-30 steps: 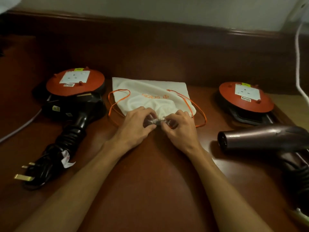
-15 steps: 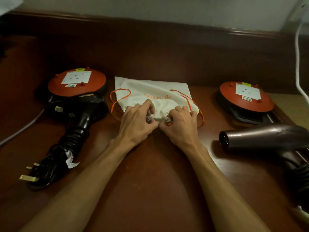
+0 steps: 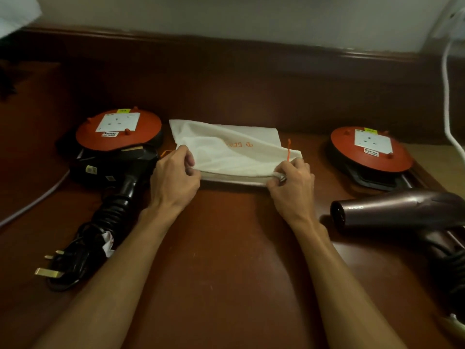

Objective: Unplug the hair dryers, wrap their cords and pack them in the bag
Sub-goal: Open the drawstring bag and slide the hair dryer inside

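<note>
Change: since the earlier frames both hands have moved apart from the middle of the bag mouth to its two corners, and the gathered mouth is now stretched wide.
Bag: white cloth, orange lettering, lying on the counter at 12 o'clock from the hands, between the two cable reels; its near edge is lifted into a flat slit.
Drawstring: orange; one short piece stands up at the bag's right corner, another shows beside the left corner.
Left hand: at the bag's left corner; grip pinching the mouth hem between thumb and fingers.
Right hand: at the bag's right corner; grip pinching the mouth hem, fingers curled around the cloth.
Black hair dryer: at 9 o'clock from the bag, lying on the counter, cord wound around its handle, plug loose at the near end, prongs bare.
Brown hair dryer: at 3 o'clock from the right hand, lying on its side, nozzle toward the hand; cord partly out of view.
Left cable reel: red top, white socket, at 10 o'clock from the bag, just behind the black hair dryer.
Right cable reel: red top, white socket, at 2 o'clock from the bag.
White cable: hangs down the wall at the far right.
</note>
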Tool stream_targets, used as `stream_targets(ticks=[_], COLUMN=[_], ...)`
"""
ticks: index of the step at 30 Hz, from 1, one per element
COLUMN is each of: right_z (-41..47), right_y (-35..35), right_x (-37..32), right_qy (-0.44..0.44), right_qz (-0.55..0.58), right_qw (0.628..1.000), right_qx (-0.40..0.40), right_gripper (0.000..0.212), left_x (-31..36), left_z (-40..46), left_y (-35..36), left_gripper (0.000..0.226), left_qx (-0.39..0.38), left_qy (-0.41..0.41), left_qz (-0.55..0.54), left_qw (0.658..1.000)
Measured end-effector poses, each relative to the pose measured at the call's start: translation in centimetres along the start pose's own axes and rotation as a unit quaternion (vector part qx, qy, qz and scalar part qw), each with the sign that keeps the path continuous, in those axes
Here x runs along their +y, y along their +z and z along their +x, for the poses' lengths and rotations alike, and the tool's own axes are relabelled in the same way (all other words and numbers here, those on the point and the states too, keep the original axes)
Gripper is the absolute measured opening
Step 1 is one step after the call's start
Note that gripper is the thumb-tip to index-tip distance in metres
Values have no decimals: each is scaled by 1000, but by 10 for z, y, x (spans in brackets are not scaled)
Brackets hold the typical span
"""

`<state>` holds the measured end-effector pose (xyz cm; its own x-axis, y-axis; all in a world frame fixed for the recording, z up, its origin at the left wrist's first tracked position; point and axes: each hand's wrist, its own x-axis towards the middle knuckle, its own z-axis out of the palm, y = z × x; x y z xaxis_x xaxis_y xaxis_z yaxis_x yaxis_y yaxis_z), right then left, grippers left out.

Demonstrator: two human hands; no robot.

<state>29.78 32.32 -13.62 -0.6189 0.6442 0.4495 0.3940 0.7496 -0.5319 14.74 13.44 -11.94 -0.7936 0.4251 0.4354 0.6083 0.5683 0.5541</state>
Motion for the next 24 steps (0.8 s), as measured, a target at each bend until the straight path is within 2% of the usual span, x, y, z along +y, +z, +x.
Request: stream_targets(ticks=[5,9,13,16,20,22,24], right_z=[-2,-2,0,-2,-4,-3,-4], right_y=[-11,-5,1,2,0,-3,-5], right_x=[3,7,3,-3,-6,-4,-4], right_qy=[11,-16,-31,-19,6,17,21], right_qz=[104,65,34,17,-14,-26,-29], right_qw=[994,998,999,999,1000,999,999], right_qx=[13,4,20,30,24,18,7], right_gripper=[18,16,22,25,35,36,42], left_x=[-1,-2,-8,-8,-7,-10,-7], left_z=[-4,1,6,5,2,4,4], left_y=[3,-2,-10,-9,-4,-5,-6], left_gripper=[16,16,27,27,46,54,52], left_qx=[-43,-50,-127,-170,-160,-136,-96], left_qy=[-11,6,10,28,60,40,17], left_qz=[-36,-63,-62,-45,-1,36,52], left_qw=[998,997,990,984,985,989,994])
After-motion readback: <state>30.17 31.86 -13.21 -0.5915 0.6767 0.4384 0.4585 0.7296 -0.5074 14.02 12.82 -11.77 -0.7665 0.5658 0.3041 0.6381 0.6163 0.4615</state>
